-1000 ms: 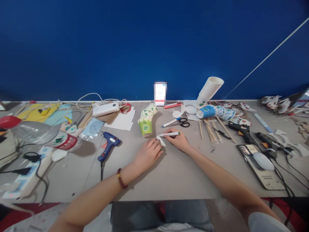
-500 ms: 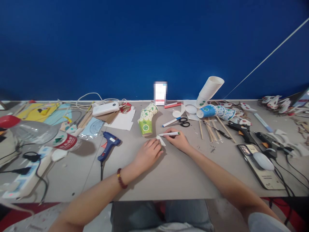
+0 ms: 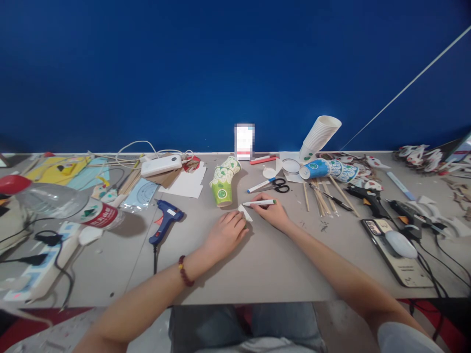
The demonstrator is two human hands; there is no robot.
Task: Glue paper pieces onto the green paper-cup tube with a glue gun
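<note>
One view only, from the person's head, above the table's (image 3: 235, 279) near edge, facing forward and down, close enough for both forearms, the whole tabletop width and the blue wall (image 3: 221, 73).

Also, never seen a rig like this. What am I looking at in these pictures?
No robot: two bare hands, seen by one head-worn camera looking forward and down. Every picture is that view.

The right hand holds a green-ended marker, its tip near a small white paper piece. The left hand is beside that piece; something green at its fingertips is too small to identify.

The table also bears a blue glue gun, scissors, green-patterned paper cups and a phone.
</note>
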